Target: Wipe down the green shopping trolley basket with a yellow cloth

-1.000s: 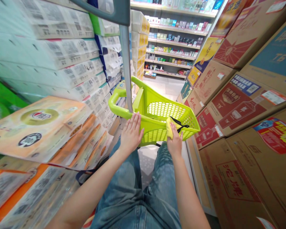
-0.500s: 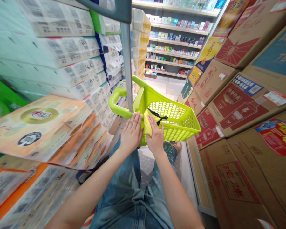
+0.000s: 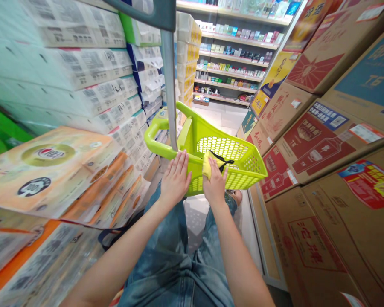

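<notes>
A lime-green rolling shopping basket (image 3: 192,117) with perforated sides stands in front of my legs. My left hand (image 3: 175,177) lies on its near side, just below the base of the metal pole (image 3: 169,81), with fingers stretched out. Farther right along the same rim, my right hand (image 3: 215,183) presses a yellow cloth (image 3: 206,165) with a black strap (image 3: 222,161) against the edge. Its fingers are bent over the cloth and hide part of it. The basket's curved green handle (image 3: 152,138) sticks out left of the pole.
Stacked plastic-wrapped packs (image 3: 92,64) and an orange carton (image 3: 48,166) line the left side. Cardboard boxes (image 3: 323,140) form a wall on the right. Shelves of small goods (image 3: 233,55) stand at the aisle's far end. The pole's dark grey grip (image 3: 153,17) crosses the top.
My right hand has slid the yellow cloth to the right along the basket's near rim. My left hand stays in its place beside the pole.
</notes>
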A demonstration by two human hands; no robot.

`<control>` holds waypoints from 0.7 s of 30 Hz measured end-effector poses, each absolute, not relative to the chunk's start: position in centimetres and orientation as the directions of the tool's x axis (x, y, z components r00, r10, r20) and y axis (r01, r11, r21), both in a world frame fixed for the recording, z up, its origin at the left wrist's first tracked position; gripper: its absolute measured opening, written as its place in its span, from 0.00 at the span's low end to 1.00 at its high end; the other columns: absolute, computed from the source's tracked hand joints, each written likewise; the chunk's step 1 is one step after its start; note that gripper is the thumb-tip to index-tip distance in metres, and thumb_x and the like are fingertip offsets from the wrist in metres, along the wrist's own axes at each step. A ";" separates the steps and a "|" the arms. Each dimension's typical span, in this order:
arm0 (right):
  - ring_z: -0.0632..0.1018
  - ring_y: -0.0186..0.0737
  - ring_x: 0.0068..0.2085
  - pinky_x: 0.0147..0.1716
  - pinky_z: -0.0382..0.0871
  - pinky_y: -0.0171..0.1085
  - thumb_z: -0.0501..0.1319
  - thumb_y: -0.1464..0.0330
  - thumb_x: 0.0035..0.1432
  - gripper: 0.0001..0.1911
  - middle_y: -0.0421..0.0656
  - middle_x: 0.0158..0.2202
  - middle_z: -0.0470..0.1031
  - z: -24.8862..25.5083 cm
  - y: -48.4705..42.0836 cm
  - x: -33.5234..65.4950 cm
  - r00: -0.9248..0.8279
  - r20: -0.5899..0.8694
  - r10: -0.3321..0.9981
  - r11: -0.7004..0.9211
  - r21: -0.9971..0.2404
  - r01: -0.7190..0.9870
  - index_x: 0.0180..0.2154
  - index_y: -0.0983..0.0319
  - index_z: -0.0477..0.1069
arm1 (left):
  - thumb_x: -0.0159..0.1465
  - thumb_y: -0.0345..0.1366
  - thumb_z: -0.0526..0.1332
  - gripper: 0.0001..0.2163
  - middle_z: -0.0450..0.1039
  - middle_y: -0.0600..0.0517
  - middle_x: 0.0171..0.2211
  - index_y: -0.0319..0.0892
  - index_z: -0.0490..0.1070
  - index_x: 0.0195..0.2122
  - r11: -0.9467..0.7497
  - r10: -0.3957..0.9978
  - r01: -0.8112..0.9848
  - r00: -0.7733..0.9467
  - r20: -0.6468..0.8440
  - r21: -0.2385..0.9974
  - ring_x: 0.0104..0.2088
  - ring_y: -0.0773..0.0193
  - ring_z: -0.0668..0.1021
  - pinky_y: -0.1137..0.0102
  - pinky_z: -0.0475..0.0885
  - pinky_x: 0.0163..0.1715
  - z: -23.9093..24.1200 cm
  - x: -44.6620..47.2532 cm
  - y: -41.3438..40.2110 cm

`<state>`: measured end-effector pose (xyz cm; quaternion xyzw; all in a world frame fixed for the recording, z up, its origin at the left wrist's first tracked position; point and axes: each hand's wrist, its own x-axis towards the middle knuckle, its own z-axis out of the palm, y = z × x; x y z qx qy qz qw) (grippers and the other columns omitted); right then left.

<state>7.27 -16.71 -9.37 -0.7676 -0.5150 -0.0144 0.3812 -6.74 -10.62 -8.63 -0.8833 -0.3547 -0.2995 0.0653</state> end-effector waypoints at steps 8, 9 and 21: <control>0.60 0.39 0.69 0.70 0.28 0.53 0.52 0.71 0.59 0.32 0.44 0.67 0.62 -7.3 -15.2 4.1 0.301 0.463 0.834 0.025 -0.576 0.817 0.65 0.57 0.57 | 0.69 0.35 0.48 0.32 0.45 0.45 0.72 0.35 0.39 0.72 -0.752 0.584 0.651 0.587 0.561 0.102 0.71 0.56 0.50 0.58 0.50 0.69 -8.5 -7.1 -10.6; 0.60 0.39 0.69 0.70 0.28 0.53 0.52 0.72 0.59 0.33 0.44 0.67 0.62 -7.7 -15.4 4.5 0.294 0.465 0.835 0.027 -0.569 0.822 0.65 0.57 0.57 | 0.69 0.35 0.48 0.32 0.45 0.44 0.72 0.35 0.39 0.72 -0.750 0.586 0.653 0.583 0.563 0.106 0.71 0.56 0.50 0.58 0.50 0.68 -8.5 -7.0 -10.6; 0.61 0.45 0.69 0.69 0.31 0.60 0.50 0.72 0.60 0.31 0.48 0.66 0.63 -11.5 -18.8 9.9 0.532 0.414 0.739 -0.226 -0.591 0.774 0.65 0.58 0.58 | 0.71 0.36 0.47 0.30 0.44 0.45 0.72 0.35 0.39 0.72 -0.733 0.604 0.670 0.566 0.561 0.113 0.72 0.57 0.49 0.59 0.49 0.69 -8.6 -6.7 -10.7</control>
